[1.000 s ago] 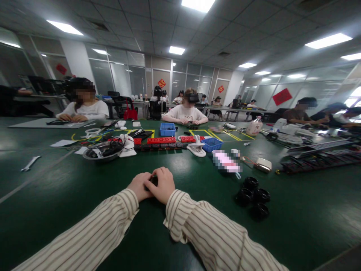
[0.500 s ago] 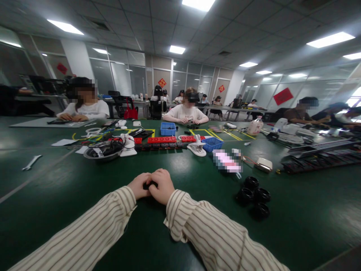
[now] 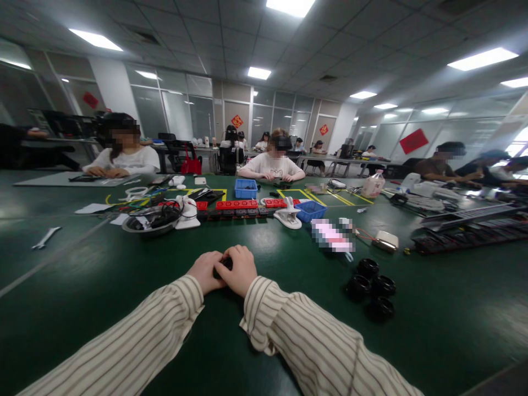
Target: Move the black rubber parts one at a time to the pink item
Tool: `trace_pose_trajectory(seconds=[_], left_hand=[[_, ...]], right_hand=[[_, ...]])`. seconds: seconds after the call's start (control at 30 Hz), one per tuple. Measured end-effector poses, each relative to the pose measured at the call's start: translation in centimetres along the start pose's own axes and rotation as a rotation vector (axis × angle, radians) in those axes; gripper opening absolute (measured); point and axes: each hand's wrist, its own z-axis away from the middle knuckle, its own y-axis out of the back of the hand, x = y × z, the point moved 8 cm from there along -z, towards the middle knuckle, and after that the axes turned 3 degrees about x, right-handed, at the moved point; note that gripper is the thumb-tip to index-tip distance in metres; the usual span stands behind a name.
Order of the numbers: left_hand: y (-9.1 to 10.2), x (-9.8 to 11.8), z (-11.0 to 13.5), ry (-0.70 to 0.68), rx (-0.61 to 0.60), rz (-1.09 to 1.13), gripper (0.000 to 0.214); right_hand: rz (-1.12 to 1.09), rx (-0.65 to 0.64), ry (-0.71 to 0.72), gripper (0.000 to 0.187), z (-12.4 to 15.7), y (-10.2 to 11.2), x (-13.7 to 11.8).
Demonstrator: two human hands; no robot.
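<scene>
My left hand (image 3: 207, 271) and my right hand (image 3: 241, 269) meet at the middle of the green table (image 3: 173, 352), both closed around a small black round piece (image 3: 223, 268). Fingers cover most of it, so its exact kind is hidden. To the right stand several glossy black ring-shaped pieces (image 3: 381, 308), grouped close together and apart from my hands.
Across the table lie a row of red and black blocks (image 3: 236, 204), a white clip stand (image 3: 289, 214), blue baskets (image 3: 246, 188) and a metal bowl of cables (image 3: 148, 223). A wrench (image 3: 47, 238) rests at left. A co-worker (image 3: 272, 162) sits opposite.
My fingers have shifted around the black round piece, and more of it shows between my hands. My left wrist has turned slightly. The ring-shaped pieces have stayed in place.
</scene>
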Motion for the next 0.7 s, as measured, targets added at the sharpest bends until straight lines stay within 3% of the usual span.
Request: trace_pose_trajectory(seconds=[0.13, 0.3, 0.5, 0.7], left_hand=[[0.1, -0.2, 0.0, -0.074, -0.005, 0.115, 0.037], [-0.1, -0.7, 0.2, -0.108, -0.04, 0.201, 0.043], [0.0, -0.6, 0.2, -0.01, -0.002, 0.083, 0.06], [0.4, 0.1, 0.2, 0.113, -0.023, -0.051, 0.036]], right_hand=[[-0.056, -0.053, 0.101, 0.005, 0.1, -0.1, -1.0], [-0.102, -0.077, 0.196, 0.014, 0.5, 0.1, -1.9], [-0.094, 0.034, 0.056, 0.021, 0.2, 0.7, -0.8], [0.011, 0.059, -0.045, 0.022, 0.0, 0.4, 0.3]])
